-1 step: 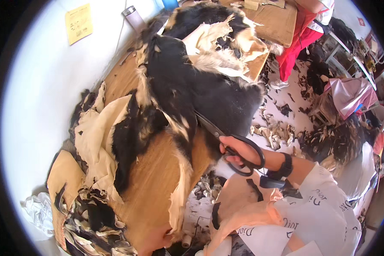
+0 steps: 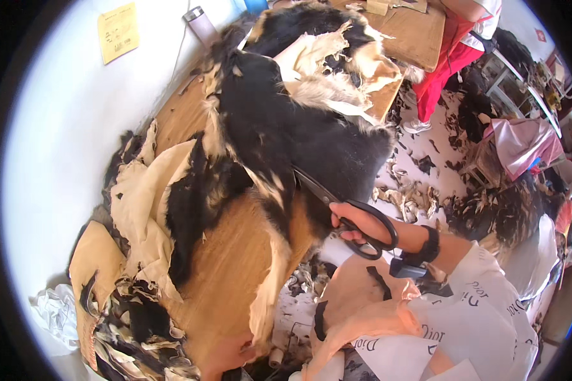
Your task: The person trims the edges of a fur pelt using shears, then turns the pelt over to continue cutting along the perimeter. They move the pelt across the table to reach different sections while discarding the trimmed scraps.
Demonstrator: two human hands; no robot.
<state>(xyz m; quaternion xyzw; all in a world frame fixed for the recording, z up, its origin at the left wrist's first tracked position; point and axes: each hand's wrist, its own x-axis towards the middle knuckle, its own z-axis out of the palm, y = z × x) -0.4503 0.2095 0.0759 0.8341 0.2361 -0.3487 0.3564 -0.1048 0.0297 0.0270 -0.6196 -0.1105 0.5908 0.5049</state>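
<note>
A large black fur hide point(image 2: 260, 114) with pale edges lies draped over the wooden table. Large black-handled scissors point(image 2: 370, 228) are in my right hand point(image 2: 359, 219), its fingers wrapped round the handles. Their blades rest at a slit in the black fur, partly hidden by it. From the hide a narrow pale strip point(image 2: 270, 292) hangs toward me along the table's edge. My left hand point(image 2: 229, 355), low at the picture's bottom edge, pinches the strip's lower end; part of this hand is blurred and cut off.
The wooden table point(image 2: 225, 254) carries cream hide pieces point(image 2: 143, 209) and a pile of fur scraps point(image 2: 146, 343) at left. A purple bottle point(image 2: 200, 26) stands by the wall. A person in red trousers point(image 2: 435, 76) stands at far right. Scraps point(image 2: 407, 197) litter the floor.
The whole view has shifted very slightly. My right hand and the scissors sit a touch further right in the picture; both hands keep their hold.
</note>
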